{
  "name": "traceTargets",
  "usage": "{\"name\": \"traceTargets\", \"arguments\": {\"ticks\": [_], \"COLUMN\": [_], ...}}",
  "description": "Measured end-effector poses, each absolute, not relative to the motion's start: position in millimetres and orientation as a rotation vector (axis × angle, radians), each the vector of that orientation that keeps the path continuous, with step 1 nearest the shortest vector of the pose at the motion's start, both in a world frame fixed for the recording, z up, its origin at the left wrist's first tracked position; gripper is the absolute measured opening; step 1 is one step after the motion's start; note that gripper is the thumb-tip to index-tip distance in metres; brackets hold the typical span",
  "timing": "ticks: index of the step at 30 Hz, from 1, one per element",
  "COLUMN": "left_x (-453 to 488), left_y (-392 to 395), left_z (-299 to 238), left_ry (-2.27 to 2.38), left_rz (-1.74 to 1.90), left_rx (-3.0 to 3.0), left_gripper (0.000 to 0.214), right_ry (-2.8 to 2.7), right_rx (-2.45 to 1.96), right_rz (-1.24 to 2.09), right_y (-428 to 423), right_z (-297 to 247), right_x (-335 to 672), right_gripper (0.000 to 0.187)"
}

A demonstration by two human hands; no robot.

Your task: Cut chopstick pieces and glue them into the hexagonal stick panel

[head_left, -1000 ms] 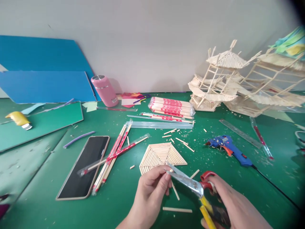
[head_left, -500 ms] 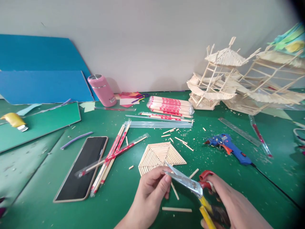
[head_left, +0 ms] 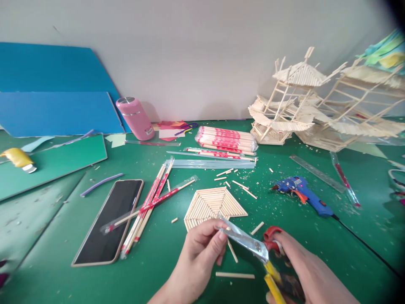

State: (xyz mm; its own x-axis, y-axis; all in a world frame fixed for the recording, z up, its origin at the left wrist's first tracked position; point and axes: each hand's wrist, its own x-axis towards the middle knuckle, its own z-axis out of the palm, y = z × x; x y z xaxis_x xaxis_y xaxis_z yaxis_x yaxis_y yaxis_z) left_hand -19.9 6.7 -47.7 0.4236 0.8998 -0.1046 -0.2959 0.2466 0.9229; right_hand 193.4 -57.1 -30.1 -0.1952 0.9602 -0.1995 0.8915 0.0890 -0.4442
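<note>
The right hand [head_left: 303, 274], partly cut off by the bottom edge, is gripping the scissors [head_left: 249, 245] by their handles. The left hand [head_left: 198, 253] is pinching shut at the blades, and whatever it is holding is hidden. Just beyond, a stick panel [head_left: 212, 202] is lying flat, and a glue gun [head_left: 302, 194] is resting farther right.

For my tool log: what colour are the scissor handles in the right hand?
Red loop with yellow below on the metal scissors, head view.
</note>
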Motion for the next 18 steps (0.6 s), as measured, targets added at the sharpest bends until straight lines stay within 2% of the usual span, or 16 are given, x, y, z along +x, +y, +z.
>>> {"name": "traceTargets", "arguments": {"ticks": [18], "left_x": [-22], "left_y": [8], "left_z": [-37], "left_ry": [0.868], "left_rz": [0.892], "left_rx": [1.247], "left_gripper": [0.019], "right_ry": [-2.142], "right_rx": [-1.904], "right_rz": [0.73], "right_y": [-64], "right_z": [-33], "right_x": [193], "right_gripper": [0.052]}}
